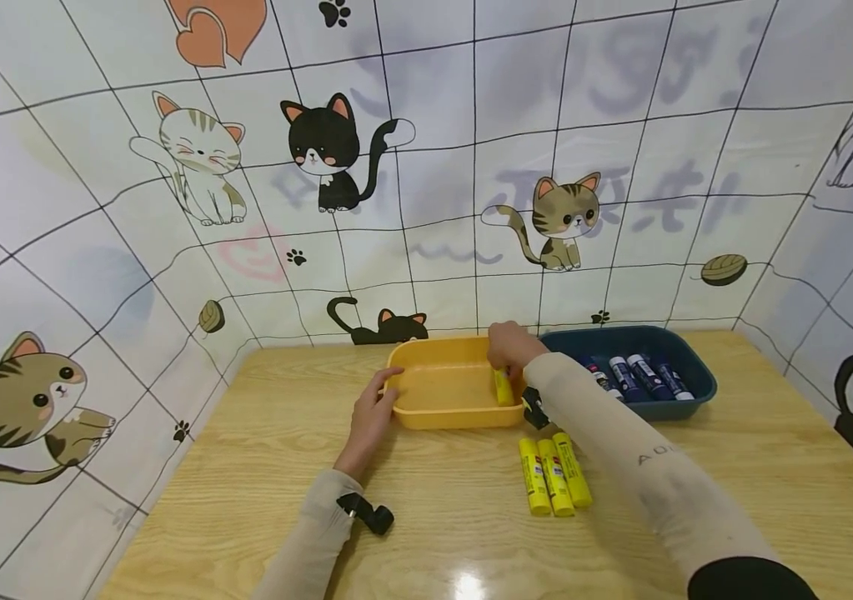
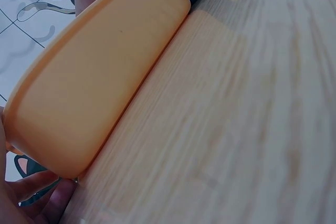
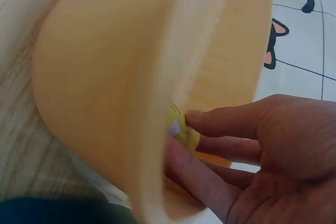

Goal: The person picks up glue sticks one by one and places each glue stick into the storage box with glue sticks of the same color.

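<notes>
1 yellow tube (image 1: 503, 388) in right hand (image 1: 514, 347), left hand (image 1: 372, 417) opposite, on tray (image 1: 456, 418)

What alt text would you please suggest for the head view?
A person's right hand holds a yellow tube inside a yellow tray while the left hand holds its left end. Three more yellow tubes lie on the wooden table near a dark blue tray of other tubes.
</notes>
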The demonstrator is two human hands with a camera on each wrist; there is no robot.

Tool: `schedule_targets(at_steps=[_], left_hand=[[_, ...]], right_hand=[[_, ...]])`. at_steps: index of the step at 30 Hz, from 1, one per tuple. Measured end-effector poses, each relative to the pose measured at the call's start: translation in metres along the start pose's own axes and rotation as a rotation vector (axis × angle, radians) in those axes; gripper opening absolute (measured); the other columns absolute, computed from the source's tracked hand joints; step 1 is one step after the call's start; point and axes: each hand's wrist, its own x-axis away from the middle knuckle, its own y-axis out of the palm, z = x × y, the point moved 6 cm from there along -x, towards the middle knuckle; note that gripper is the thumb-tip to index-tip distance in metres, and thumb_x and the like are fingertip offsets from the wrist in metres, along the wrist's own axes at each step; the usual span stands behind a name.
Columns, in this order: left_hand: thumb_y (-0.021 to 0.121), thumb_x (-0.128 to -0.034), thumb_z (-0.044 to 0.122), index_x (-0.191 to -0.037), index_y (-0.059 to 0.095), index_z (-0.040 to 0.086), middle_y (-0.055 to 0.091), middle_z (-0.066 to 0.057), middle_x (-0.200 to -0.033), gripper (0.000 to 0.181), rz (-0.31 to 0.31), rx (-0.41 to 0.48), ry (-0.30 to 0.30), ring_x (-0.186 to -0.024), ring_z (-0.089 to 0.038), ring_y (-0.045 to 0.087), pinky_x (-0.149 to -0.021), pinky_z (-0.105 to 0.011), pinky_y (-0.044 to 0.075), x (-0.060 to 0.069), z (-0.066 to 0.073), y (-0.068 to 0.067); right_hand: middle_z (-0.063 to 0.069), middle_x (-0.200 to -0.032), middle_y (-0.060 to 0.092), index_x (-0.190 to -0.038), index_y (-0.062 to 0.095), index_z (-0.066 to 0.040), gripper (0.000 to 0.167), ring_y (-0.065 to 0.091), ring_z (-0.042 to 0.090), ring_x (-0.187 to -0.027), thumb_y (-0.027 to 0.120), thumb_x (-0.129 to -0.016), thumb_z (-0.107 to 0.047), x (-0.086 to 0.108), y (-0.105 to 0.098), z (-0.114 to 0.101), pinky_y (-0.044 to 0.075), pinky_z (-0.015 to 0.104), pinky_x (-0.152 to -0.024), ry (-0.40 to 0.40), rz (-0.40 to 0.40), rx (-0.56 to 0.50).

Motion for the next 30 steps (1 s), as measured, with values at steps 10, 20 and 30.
schedule_targets(at_steps=[10, 20, 30], left_hand=[[0.051, -0.1045, 0.019, -0.139, 0.063, 0.023, 0.058, -0.002, -0.148, 0.037, -0.007, -0.01, -0.004, -0.107, -0.026, 0.06, -0.084, -0.032, 0.047, 0.001, 0.002, 0.001], [0.05, -0.105, 0.02, -0.14, 0.062, 0.027, 0.056, -0.001, -0.151, 0.038, -0.016, -0.015, -0.007, -0.109, -0.029, 0.062, -0.085, -0.034, 0.049, 0.003, 0.0, 0.001], [0.051, -0.1044, 0.019, -0.139, 0.062, 0.026, 0.058, -0.005, -0.147, 0.037, -0.021, 0.006, -0.014, -0.097, -0.026, 0.061, -0.075, -0.031, 0.048, 0.002, 0.0, 0.001]], right_hand=[[0.02, -0.107, 0.066, -0.124, 0.061, 0.003, 0.029, 0.071, 0.027, -0.073, 0.066, -0.096, -0.003, 0.006, 0.001, 0.001, 0.061, 0.031, -0.06, 0.003, 0.01, 0.023], [0.013, -0.092, 0.067, -0.107, 0.065, 0.0, 0.022, 0.073, 0.029, -0.072, 0.066, -0.097, -0.019, 0.046, -0.032, -0.003, 0.06, 0.03, -0.063, -0.158, 0.079, 0.006], [0.017, -0.102, 0.074, -0.125, 0.066, 0.0, 0.035, 0.069, 0.02, -0.069, 0.066, -0.1, -0.024, 0.12, -0.036, 0.013, 0.057, 0.029, -0.061, -0.341, 0.148, -0.097]])
